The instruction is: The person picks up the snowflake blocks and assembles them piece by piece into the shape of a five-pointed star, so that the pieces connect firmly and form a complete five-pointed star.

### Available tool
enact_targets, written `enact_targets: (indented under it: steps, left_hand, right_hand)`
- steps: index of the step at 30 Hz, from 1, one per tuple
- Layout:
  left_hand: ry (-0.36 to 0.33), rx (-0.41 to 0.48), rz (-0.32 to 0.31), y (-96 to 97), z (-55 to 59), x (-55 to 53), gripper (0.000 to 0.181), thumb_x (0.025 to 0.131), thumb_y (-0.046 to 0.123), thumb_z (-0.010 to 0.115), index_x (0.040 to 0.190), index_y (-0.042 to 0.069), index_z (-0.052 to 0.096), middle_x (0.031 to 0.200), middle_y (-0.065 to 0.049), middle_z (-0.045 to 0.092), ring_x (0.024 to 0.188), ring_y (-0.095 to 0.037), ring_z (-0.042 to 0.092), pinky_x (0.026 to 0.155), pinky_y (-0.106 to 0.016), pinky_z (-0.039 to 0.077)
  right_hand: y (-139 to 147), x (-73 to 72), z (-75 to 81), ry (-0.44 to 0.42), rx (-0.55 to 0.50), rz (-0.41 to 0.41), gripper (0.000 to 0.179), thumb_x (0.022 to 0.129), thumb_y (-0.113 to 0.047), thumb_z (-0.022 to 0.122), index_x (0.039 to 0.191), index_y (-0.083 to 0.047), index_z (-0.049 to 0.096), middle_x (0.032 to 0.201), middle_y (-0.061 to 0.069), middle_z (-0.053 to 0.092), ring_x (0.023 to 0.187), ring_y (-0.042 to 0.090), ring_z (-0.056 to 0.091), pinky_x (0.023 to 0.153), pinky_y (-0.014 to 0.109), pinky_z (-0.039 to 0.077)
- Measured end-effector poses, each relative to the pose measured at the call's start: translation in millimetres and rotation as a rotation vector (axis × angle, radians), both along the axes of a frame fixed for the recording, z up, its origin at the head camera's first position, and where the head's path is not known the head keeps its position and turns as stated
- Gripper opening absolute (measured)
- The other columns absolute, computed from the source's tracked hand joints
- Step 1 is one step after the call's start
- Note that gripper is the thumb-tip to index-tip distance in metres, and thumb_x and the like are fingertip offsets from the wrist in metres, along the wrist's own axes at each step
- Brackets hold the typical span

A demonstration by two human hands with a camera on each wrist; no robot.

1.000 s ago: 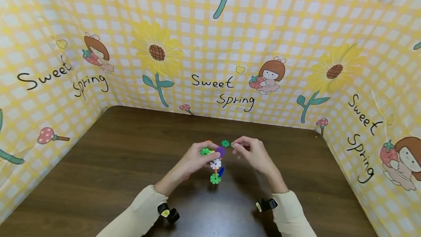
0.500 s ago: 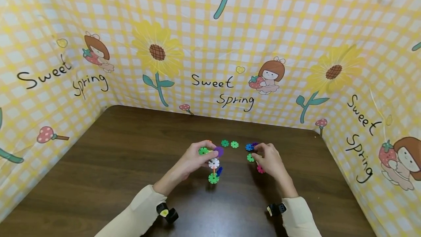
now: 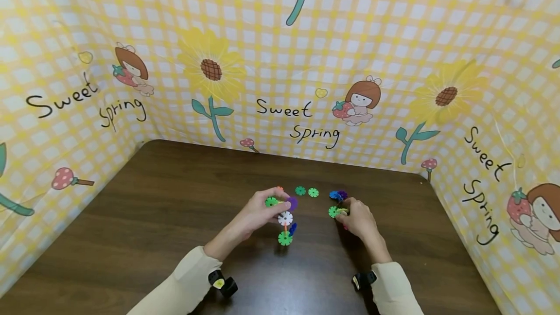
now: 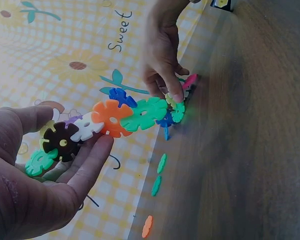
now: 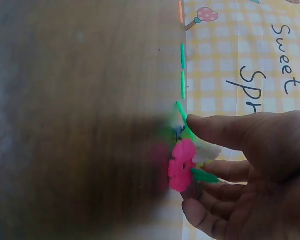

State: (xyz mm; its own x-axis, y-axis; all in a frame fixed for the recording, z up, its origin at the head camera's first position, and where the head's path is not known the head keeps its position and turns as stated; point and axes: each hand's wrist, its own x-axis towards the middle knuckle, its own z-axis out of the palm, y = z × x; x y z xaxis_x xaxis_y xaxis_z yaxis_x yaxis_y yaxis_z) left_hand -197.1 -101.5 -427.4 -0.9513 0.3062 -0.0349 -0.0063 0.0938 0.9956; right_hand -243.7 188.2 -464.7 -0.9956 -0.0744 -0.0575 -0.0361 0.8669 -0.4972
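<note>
My left hand (image 3: 257,212) is curled snugly round a toy flower chain (image 4: 109,114). Right of the chain, my right hand (image 3: 360,218) is pinching a smaller flower bunch (image 5: 181,167), and two green flowers (image 3: 313,192) lie beyond the chain.

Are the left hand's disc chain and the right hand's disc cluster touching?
Apart: the head view shows bare tabletop between the disc chain and disc cluster.

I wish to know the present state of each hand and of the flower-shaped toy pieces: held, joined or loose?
Chain: pieces joined, held
Left hand: gripping the chain
Cluster: pieces joined, held
Right hand: pinching the cluster
Dark green piece: loose, flat on the table
Light green piece: loose, flat
Orange piece: loose, flat
</note>
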Motion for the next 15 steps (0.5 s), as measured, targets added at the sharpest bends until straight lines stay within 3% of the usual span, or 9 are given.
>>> enact_targets:
  steps: [4, 9, 12, 15]
  left_hand:
    - [-0.005, -0.006, 0.007, -0.1, 0.2, 0.3, 0.025, 0.097, 0.019, 0.068, 0.115, 0.002, 0.064, 0.100, -0.011, 0.068, 0.082, -0.018, 0.065, 0.082, -0.048, 0.057]
    - [-0.011, -0.003, 0.004, -0.6, 0.1, 1.0, 0.024, 0.097, 0.017, 0.068, 0.115, 0.001, 0.064, 0.099, -0.011, 0.068, 0.081, -0.019, 0.066, 0.082, -0.050, 0.057]
    - [-0.005, -0.002, 0.001, -0.7, -0.4, 1.1, 0.024, 0.097, 0.016, 0.067, 0.115, 0.001, 0.064, 0.100, -0.011, 0.068, 0.080, -0.018, 0.066, 0.082, -0.050, 0.057]
    - [-0.002, -0.007, 0.001, -0.6, -1.0, 0.8, 0.023, 0.097, 0.016, 0.067, 0.115, 0.002, 0.064, 0.100, -0.011, 0.067, 0.080, -0.018, 0.065, 0.081, -0.049, 0.057]
  right_hand:
    - [0.0, -0.2, -0.1, 0.002, -0.023, -0.003, 0.029, 0.091, -0.021, 0.075, 0.109, 0.000, 0.068, 0.086, 0.008, 0.070, 0.076, 0.024, 0.064, 0.070, 0.044, 0.052]
    - [-0.1, 1.5, -0.7, 0.000, -0.047, -0.017, 0.014, 0.094, -0.023, 0.070, 0.092, -0.009, 0.069, 0.059, -0.002, 0.060, 0.057, 0.016, 0.056, 0.055, 0.036, 0.044]
    - [-0.7, 2.0, 0.4, 0.015, -0.081, -0.023, 0.012, 0.094, -0.022, 0.069, 0.092, -0.011, 0.068, 0.058, -0.001, 0.058, 0.052, 0.015, 0.055, 0.051, 0.034, 0.041]
    - [-1.9, 2.0, 2.8, 0.049, -0.115, -0.018, 0.010, 0.094, -0.022, 0.069, 0.092, -0.012, 0.069, 0.068, -0.001, 0.061, 0.057, 0.016, 0.055, 0.053, 0.033, 0.041]
